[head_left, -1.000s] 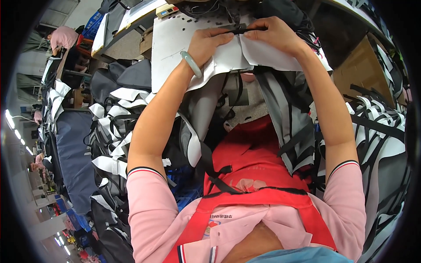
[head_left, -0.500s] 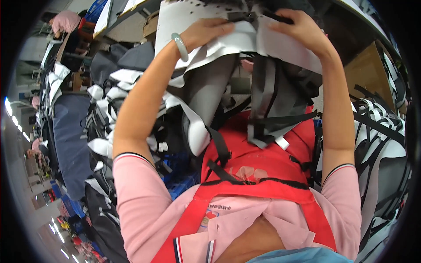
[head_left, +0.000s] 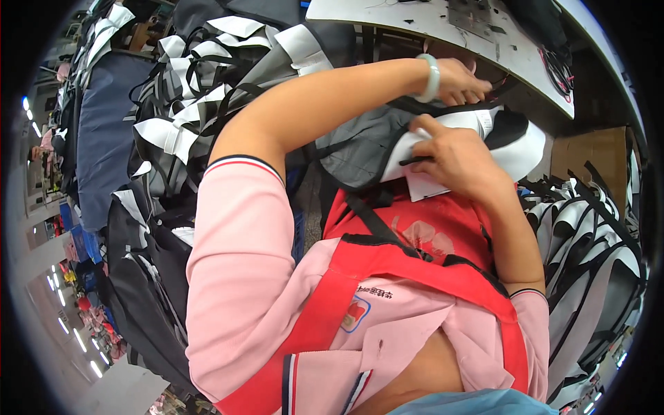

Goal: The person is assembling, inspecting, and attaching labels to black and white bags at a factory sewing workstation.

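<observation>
My right hand [head_left: 453,160] presses the grey-and-white bag panel [head_left: 387,149] flat on my lap; left hand [head_left: 460,79] pinches its black strap [head_left: 484,104] at the table edge [head_left: 429,31], keeping it taut.

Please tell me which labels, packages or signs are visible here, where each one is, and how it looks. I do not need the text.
Badge: printed on the red apron at the chest; small rounded patch, blue outline, red and yellow inside.
Cardboard box: right of the right hand, under the white table; plain brown.
</observation>
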The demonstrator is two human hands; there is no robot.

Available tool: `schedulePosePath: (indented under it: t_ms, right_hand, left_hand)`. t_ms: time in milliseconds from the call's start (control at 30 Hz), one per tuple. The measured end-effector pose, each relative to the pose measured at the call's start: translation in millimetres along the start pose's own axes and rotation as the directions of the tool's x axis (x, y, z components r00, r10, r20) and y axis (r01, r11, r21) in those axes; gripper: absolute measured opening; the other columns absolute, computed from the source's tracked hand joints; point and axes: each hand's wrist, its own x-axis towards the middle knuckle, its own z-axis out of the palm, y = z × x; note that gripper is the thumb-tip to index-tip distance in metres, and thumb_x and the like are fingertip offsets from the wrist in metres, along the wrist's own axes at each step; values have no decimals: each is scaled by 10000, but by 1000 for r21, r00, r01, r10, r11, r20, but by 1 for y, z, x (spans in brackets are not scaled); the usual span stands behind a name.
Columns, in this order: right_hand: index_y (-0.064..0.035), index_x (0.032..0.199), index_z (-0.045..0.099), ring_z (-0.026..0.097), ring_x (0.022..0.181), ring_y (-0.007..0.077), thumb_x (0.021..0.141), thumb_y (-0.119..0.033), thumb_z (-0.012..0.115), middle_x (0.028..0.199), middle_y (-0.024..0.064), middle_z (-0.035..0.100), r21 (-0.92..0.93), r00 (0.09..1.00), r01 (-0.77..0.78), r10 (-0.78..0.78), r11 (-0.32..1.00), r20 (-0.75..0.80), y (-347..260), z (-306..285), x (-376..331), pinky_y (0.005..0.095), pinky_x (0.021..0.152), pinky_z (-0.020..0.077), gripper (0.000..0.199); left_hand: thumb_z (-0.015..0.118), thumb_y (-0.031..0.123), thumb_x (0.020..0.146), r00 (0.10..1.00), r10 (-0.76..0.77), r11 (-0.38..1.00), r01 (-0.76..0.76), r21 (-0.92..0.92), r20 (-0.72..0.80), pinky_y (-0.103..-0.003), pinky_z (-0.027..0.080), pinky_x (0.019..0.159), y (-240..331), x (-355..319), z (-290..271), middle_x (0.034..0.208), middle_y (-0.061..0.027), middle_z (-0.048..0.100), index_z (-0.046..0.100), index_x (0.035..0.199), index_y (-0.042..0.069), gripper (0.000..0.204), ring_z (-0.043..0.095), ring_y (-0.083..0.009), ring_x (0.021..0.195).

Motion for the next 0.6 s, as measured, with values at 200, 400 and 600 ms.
schedulePosePath:
  t_ms: [200,400,600]
  right_hand:
    - [-59,959,722,625,963,277,767,-211,707,1145,72,596,185,965,-248,258,951,-36,76,23,-36,345,835,481,246]
    - [32,946,666,581,758,195,824,-187,676,841,117,625,343,852,-403,485,848,-197,157,25,-61,311,717,457,251]
    - [31,959,638,473,695,86,882,-210,631,753,37,582,401,778,-451,572,797,-261,146,-13,-65,262,652,425,253]
  left_hand:
    - [506,-38,736,936,262,264,164,950,-234,-417,459,949,-108,-64,-128,1189,-154,624,663,1141,105,457,578,-333,1128]
    - [515,39,794,945,225,-62,255,965,-235,-457,287,1084,-165,-86,-162,1389,-47,487,649,1178,158,424,445,-218,1297]
    - [491,133,860,979,205,-369,100,924,-25,-430,313,1073,-155,-82,-184,1239,-99,603,698,1008,92,257,544,-251,1184]
